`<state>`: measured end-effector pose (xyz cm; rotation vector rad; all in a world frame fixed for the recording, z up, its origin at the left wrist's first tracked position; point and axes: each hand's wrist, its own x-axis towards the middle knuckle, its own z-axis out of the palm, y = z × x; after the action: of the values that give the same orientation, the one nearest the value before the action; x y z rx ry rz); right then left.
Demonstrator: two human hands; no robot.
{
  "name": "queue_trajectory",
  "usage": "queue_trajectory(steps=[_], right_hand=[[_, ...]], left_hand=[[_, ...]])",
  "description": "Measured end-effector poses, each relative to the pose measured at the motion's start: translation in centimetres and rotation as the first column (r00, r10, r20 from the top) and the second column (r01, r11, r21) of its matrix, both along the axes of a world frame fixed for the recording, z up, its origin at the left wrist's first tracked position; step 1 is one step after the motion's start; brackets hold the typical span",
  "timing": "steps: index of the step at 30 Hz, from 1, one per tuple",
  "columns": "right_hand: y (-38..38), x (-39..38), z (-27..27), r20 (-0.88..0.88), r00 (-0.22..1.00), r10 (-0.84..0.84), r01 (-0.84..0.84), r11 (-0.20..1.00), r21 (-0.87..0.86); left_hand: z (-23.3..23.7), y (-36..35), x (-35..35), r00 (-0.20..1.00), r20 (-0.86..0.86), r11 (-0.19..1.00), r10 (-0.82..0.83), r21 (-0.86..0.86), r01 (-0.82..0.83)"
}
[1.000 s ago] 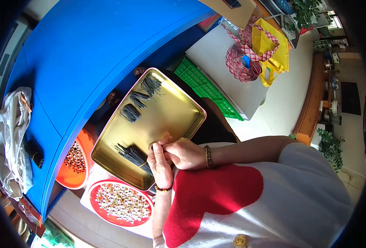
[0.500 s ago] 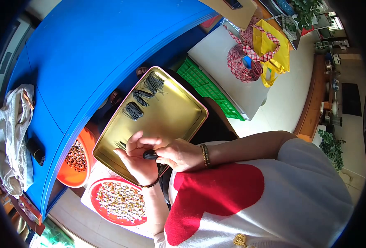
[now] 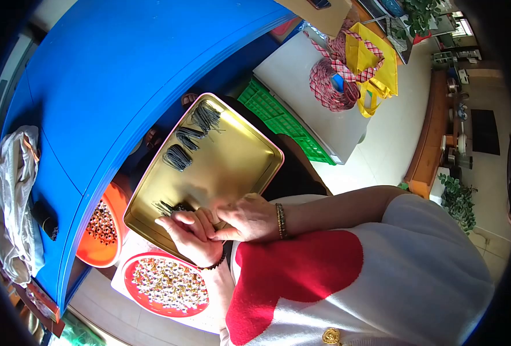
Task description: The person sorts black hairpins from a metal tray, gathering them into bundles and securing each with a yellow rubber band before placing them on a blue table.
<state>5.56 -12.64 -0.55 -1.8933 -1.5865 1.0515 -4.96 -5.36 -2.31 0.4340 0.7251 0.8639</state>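
Note:
A gold tray [image 3: 232, 158] with a pink rim holds several bundles of thin black strands [image 3: 177, 157]. Over its near edge, my left hand [image 3: 195, 236] has its fingers curled. My right hand [image 3: 250, 216], with a beaded bracelet at the wrist, is closed against the left fingers. Whatever lies between my hands is hidden. Another dark bundle [image 3: 180, 206] shows in the tray just beyond my left fingers, with loose strand ends beside it; whether the fingers touch it is unclear.
Beside the tray are a red dish [image 3: 169, 285] of small shiny pieces and an orange basin [image 3: 100, 230] of reddish ones. A blue table [image 3: 105, 75] rises beyond. A green crate [image 3: 278, 118], yellow bag [image 3: 376, 60] and checkered strap coil [image 3: 327, 92] stand farther off.
My left fingers have curled in, and my right fingers now meet them. The black piece between my hands is out of sight. More of the dark bundle beyond my left hand shows.

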Motion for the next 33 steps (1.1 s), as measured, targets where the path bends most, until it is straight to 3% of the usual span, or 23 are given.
queue_trajectory(steps=[3, 7, 11, 16, 20, 23, 26, 28, 32, 33], right_hand=[[-0.1, 0.2, 0.2, 0.002, 1.0, -0.005, 0.006, 0.999, -0.048], [-0.1, 0.1, -0.6, -0.324, 0.946, -0.006, -0.002, 1.0, -0.025], [-0.1, 0.0, -1.3, -0.377, 0.924, -0.057, 0.063, 0.998, 0.005], [0.3, 0.5, -0.5, -0.332, 0.938, -0.1, 0.065, 0.991, -0.113], [0.5, 0.9, -0.5, -0.344, 0.936, -0.08, 0.017, 0.983, -0.181], [1.1, 1.2, 0.7, -0.126, 0.991, 0.053, -0.088, 0.954, -0.288], [0.7, 0.9, -0.3, 0.06, 0.998, 0.015, -0.012, 0.998, -0.054], [0.8, 1.0, -0.1, 0.092, 0.994, -0.05, 0.047, 0.998, 0.043], [1.1, 1.3, -0.8, 0.121, 0.984, -0.132, 0.092, 0.952, 0.292], [1.2, 1.5, -0.7, 0.026, 0.996, -0.081, 0.072, 0.967, 0.244]], left_hand=[[0.8, -0.3, -0.1, 0.998, -0.047, 0.998, 0.048, -0.037, -0.05], [0.9, -0.3, 0.1, 0.999, 0.0, 0.998, 0.053, -0.04, -0.053], [1.1, -0.1, 0.5, 0.997, -0.011, 0.992, 0.078, -0.097, -0.079], [1.1, 0.4, 0.4, 0.999, -0.021, 0.996, 0.049, -0.074, -0.05], [1.2, 0.3, 0.5, 0.998, -0.051, 0.987, 0.048, -0.148, -0.055], [0.9, 0.6, 0.4, 0.997, -0.059, 0.988, 0.051, -0.14, -0.059], [0.8, 1.0, 0.3, 1.0, -0.018, 0.989, 0.025, -0.144, -0.027], [0.9, 1.2, 0.6, 0.999, -0.041, 0.989, 0.011, -0.148, -0.017], [0.9, 1.6, 0.7, 0.999, -0.034, 0.993, -0.034, -0.112, 0.03], [0.9, 1.7, 0.7, 0.999, -0.023, 0.993, -0.046, -0.107, 0.044]])
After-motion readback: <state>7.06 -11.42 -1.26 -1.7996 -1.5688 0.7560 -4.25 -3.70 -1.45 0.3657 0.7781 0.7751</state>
